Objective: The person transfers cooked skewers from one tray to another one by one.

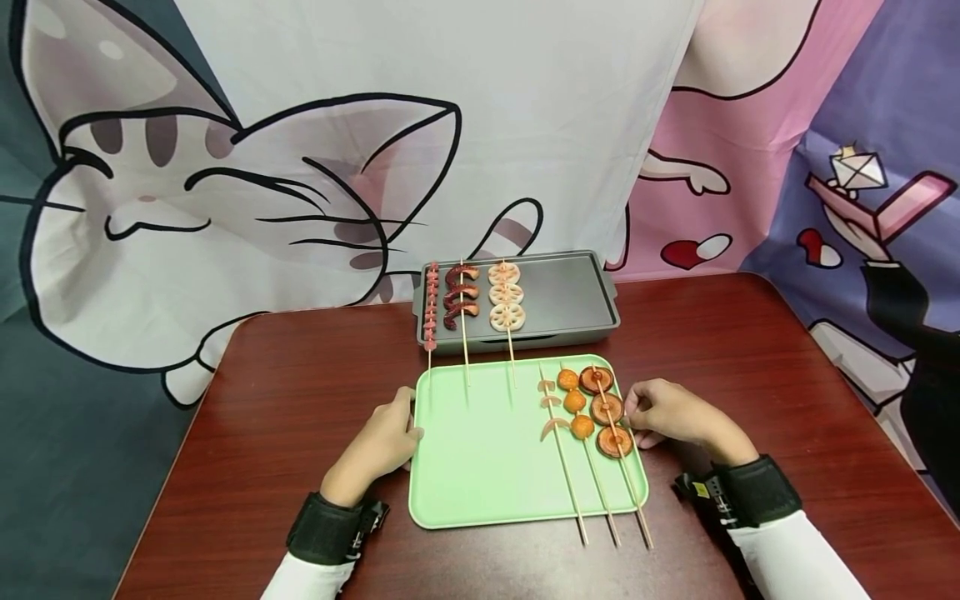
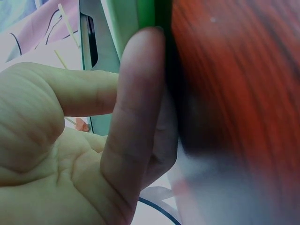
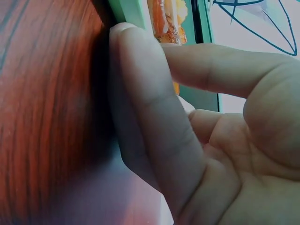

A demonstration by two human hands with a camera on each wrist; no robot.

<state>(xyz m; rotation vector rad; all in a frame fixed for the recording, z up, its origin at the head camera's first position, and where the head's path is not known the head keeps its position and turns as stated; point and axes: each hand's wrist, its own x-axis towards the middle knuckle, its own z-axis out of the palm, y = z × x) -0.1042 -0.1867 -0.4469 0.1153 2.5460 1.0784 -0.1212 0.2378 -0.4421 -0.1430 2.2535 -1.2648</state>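
Observation:
A light green tray (image 1: 480,475) lies on the table in the head view. My left hand (image 1: 380,435) grips its left edge, thumb over the rim; the left wrist view shows that hand's fingers (image 2: 138,103) against the green rim (image 2: 145,14). At the right edge, my right hand (image 1: 678,412) pinches the rim beside the mushrooms. Along the tray's right side lie three skewers: brown mushroom slices (image 1: 606,408), orange balls (image 1: 574,402) and thin pale curved pieces (image 1: 551,402). Their stick ends stick out past the front rim. In the right wrist view, fingers (image 3: 150,89) partly hide the tray's edge.
Behind the green tray stands a dark grey baking pan (image 1: 562,296). Skewers of pink pieces (image 1: 431,307), dark red octopus-like pieces (image 1: 461,296) and lotus root slices (image 1: 507,296) lie on its left half, sticks reaching over the green tray. A printed cloth (image 1: 525,108) hangs behind the table.

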